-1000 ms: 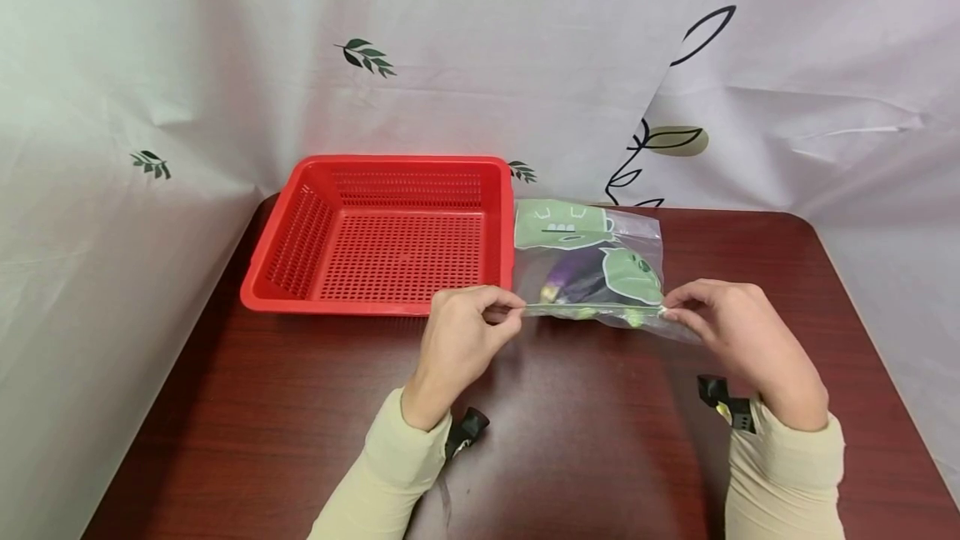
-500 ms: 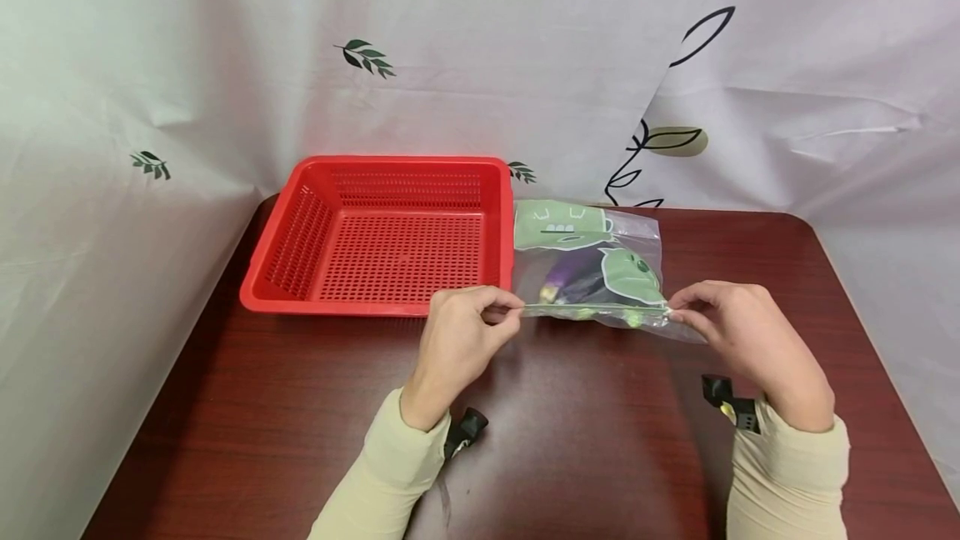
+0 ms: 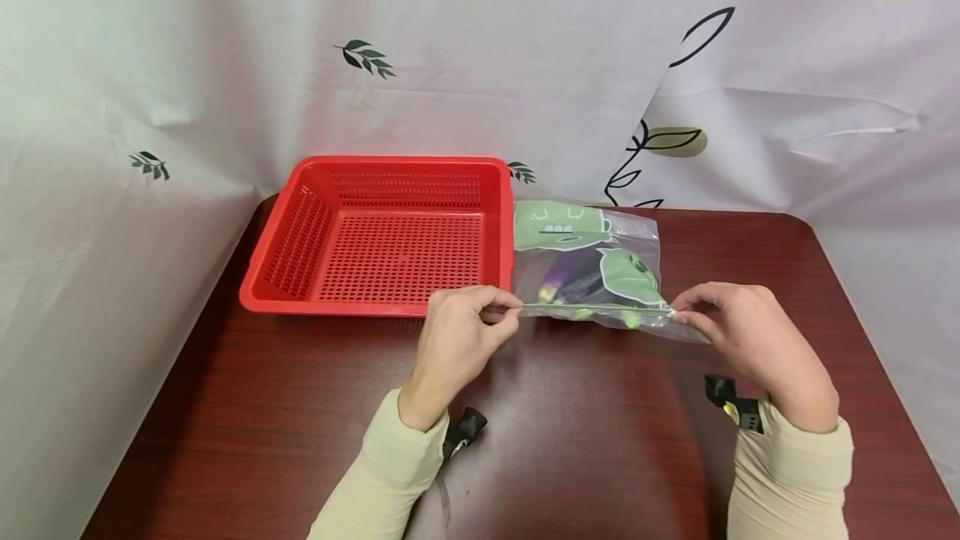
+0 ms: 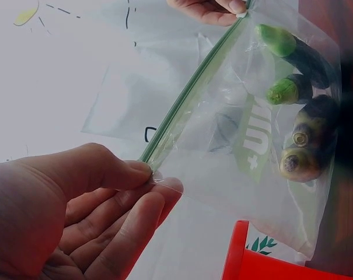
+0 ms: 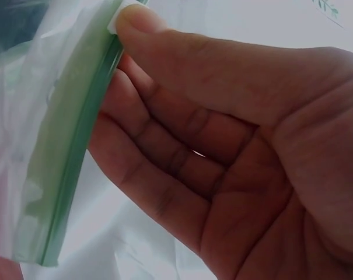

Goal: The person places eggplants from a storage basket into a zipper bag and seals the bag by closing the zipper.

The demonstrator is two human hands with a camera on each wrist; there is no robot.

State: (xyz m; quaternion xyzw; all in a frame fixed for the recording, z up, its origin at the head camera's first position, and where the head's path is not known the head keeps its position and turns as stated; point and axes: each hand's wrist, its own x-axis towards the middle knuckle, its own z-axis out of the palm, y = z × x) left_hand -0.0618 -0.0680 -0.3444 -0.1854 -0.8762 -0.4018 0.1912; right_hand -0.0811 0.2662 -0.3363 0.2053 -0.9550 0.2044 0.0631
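Observation:
A clear zip bag (image 3: 566,227) with pale green printing stands upright on the table. Inside it are several dark vegetables: a purple eggplant (image 3: 573,272) in the head view, and ones with bright green ends (image 4: 276,39) or brownish stem ends (image 4: 299,139) in the left wrist view. My left hand (image 3: 461,344) pinches the left end of the green zip strip (image 4: 191,90) between thumb and fingers. Toward the other end, the thumb and fingers of my right hand (image 3: 753,344) pinch the white slider (image 5: 114,23). The strip is stretched taut between both hands.
A red perforated plastic basket (image 3: 405,257) with nothing in it stands left of the bag, close against it. The dark red wooden table (image 3: 570,457) meets a white patterned cloth (image 3: 465,90) behind and at both sides.
My right hand has slid slightly to the right along the zip strip with the slider. My left hand has stayed nearly still, and the basket has not moved.

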